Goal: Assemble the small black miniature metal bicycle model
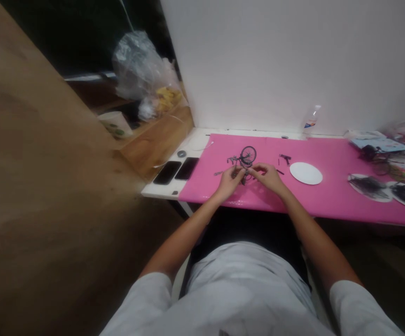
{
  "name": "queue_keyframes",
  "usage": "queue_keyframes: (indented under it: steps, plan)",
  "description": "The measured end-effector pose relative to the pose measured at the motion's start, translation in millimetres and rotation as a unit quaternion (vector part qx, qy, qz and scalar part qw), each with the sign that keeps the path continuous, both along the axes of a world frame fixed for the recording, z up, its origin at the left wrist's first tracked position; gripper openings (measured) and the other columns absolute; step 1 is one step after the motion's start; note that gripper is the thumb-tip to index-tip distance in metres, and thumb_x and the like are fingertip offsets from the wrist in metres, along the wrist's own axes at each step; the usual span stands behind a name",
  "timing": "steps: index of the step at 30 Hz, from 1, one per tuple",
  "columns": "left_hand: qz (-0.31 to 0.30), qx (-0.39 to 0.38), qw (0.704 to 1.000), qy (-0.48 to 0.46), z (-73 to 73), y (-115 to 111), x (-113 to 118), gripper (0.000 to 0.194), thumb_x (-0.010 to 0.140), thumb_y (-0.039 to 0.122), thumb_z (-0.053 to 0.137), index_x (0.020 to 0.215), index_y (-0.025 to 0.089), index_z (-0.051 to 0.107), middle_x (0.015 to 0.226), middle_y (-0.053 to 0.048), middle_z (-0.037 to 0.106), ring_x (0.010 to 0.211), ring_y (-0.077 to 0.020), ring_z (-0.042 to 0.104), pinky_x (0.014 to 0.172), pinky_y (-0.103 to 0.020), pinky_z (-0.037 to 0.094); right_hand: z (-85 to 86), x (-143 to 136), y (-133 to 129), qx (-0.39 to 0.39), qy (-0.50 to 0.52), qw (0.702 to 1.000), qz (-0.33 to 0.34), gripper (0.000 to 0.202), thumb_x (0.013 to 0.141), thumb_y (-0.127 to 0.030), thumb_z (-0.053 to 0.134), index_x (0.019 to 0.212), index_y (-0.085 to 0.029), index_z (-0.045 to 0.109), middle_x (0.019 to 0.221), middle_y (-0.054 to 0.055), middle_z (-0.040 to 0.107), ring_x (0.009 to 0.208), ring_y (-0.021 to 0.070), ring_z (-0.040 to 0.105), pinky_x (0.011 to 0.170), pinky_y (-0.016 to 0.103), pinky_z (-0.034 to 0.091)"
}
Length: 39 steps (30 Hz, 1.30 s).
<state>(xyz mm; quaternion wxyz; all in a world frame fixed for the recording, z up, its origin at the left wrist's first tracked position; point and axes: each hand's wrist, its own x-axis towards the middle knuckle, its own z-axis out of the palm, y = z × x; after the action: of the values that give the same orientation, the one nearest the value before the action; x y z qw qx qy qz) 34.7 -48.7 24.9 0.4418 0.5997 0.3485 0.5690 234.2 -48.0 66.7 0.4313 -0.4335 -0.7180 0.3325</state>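
A small black model bicycle (248, 155) is held just above the pink mat (202, 186), its one clearly visible wheel pointing away from me. My left hand (230, 180) is closed on the bicycle's near left part, thumb and fingers pinched. From the other side my right hand (267, 176) pinches at the same spot near the frame; whether a tiny part sits between its fingertips is too small to tell. Right of the hands lie a small dark gun-shaped piece (285, 159) and a short black stick (280, 171). Left of them is a small grey piece (218, 173).
A white plate (306, 173) lies to the right, with plates of black parts (368, 186) farther along. Two dark phones (167, 172) rest at the table's left end near a grey ring (181, 153). A clear bottle (312, 119) stands by the white wall (293, 56).
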Motion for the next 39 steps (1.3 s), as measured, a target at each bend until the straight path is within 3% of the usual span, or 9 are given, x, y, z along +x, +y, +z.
queue_keyframes:
  steps: [4, 13, 22, 29, 39]
  plan:
    - [-0.005, -0.007, 1.000, -0.004, -0.1, -0.1, 0.9, 0.047, 0.095, 0.057, 0.078, 0.107, 0.011, 0.074, 0.095, -0.010, 0.079, 0.068, -0.0132, 0.068, 0.062, -0.023, 0.055, 1.0, 2.3, 0.9, -0.019, -0.001, 1.000, 0.015, 0.040, 0.095, -0.059, 0.078, 0.106, -0.021, 0.085, 0.108, 0.010, 0.084, 0.099, 0.0269, 0.077, 0.085, 0.038, 0.059]
    - [-0.011, -0.009, 1.000, 0.000, -1.6, -1.9, -0.3, 0.044, 0.096, 0.054, 0.078, 0.109, 0.012, 0.074, 0.095, -0.010, 0.078, 0.072, -0.0145, 0.070, 0.065, -0.024, 0.057, -0.3, 6.9, 4.2, -0.059, 0.025, 0.997, 0.051, 0.043, 0.090, -0.062, 0.082, 0.105, -0.021, 0.085, 0.108, 0.010, 0.083, 0.094, 0.0266, 0.076, 0.072, 0.035, 0.061]
    - [-0.009, -0.009, 1.000, -0.007, -3.6, -0.2, 0.1, 0.044, 0.094, 0.056, 0.079, 0.105, 0.013, 0.073, 0.086, -0.007, 0.075, 0.069, -0.0152, 0.069, 0.063, -0.025, 0.057, 0.5, 5.6, 4.2, -0.038, 0.026, 0.998, 0.030, 0.045, 0.088, -0.062, 0.084, 0.103, -0.020, 0.083, 0.102, 0.011, 0.082, 0.092, 0.0250, 0.074, 0.080, 0.037, 0.062]
    - [-0.013, -0.004, 1.000, -0.007, -4.3, 0.6, -2.0, 0.047, 0.095, 0.058, 0.078, 0.109, 0.013, 0.072, 0.098, -0.010, 0.078, 0.074, -0.0151, 0.072, 0.065, -0.025, 0.058, 0.8, 5.3, 3.3, -0.050, 0.026, 0.998, 0.037, 0.046, 0.087, -0.061, 0.085, 0.107, -0.020, 0.084, 0.106, 0.011, 0.083, 0.096, 0.0270, 0.075, 0.077, 0.037, 0.062]
    - [-0.023, -0.004, 1.000, -0.002, 0.5, -2.0, -1.1, 0.051, 0.093, 0.062, 0.079, 0.106, 0.013, 0.072, 0.092, -0.009, 0.078, 0.073, -0.0162, 0.072, 0.065, -0.026, 0.059, -4.8, 9.8, 6.7, -0.102, 0.053, 0.992, 0.059, 0.051, 0.080, -0.064, 0.090, 0.104, -0.019, 0.084, 0.094, 0.009, 0.082, 0.080, 0.0225, 0.074, 0.064, 0.032, 0.061]
